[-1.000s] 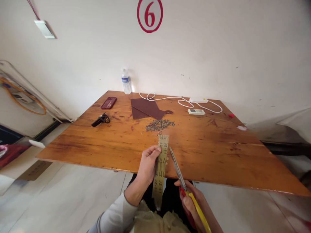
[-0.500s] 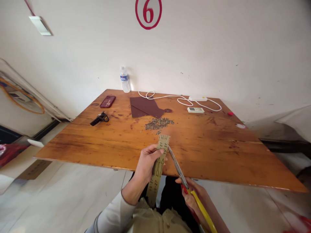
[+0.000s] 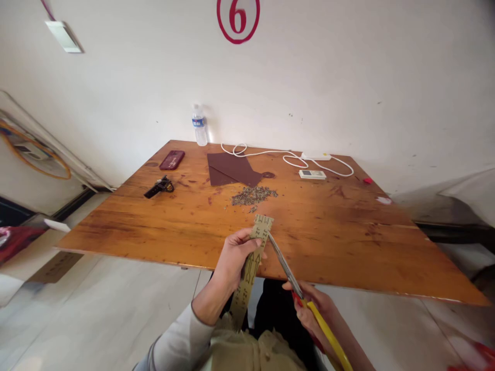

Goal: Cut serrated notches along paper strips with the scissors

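My left hand (image 3: 235,257) is closed around a long tan strip (image 3: 253,263), printed with arrows and "JZ" lettering. The strip's notched upper end stands above my fingers, over the front of the table, and its lower part hangs toward my lap. My right hand (image 3: 315,309) grips long scissors (image 3: 288,268) with yellow and red handles. Their blades point up and left, and the tips meet the strip's right edge just below its top end. Past the strip, a pile of small dark clippings (image 3: 253,196) lies on the wooden table (image 3: 174,221).
Dark red sheets (image 3: 232,170) lie behind the clippings. A water bottle (image 3: 200,126), a dark red phone (image 3: 172,160) and a black strap-like item (image 3: 159,187) are on the left. Toward the back right are a white cable (image 3: 266,152) and a small white device (image 3: 312,175).
The strip's top end has bent slightly to the right at the scissor tips. My right hand and the scissor handles have shifted a little to the right.
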Demonstrator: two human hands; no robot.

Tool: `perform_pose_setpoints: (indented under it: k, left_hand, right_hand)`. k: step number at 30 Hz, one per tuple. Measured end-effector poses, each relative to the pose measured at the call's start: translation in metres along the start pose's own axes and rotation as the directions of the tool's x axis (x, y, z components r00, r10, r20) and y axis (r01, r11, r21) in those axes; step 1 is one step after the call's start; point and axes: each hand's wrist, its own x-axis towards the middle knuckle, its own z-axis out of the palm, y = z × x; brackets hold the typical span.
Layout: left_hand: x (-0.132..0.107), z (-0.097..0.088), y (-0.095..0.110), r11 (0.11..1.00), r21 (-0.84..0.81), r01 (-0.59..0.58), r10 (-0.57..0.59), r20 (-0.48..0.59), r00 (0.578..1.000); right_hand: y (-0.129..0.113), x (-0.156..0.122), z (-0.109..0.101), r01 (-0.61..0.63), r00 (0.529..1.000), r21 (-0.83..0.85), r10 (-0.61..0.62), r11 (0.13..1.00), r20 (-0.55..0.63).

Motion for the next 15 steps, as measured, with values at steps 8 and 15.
perform_pose_setpoints:
  k: [8, 15]
  left_hand:
    - [0.003, -0.003, -0.002, 1.0, 0.009, 0.009, -0.009, 0.019, 1.0]
    - [0.003, -0.004, -0.002, 1.0, -0.002, 0.016, -0.016, 0.024, 1.0]
  right_hand:
    - [0.018, 0.005, -0.009, 0.025, 1.0, -0.151, -0.025, 0.988, 0.001]
    - [0.02, 0.007, -0.01, -0.008, 1.0, -0.134, 0.01, 0.991, 0.017]
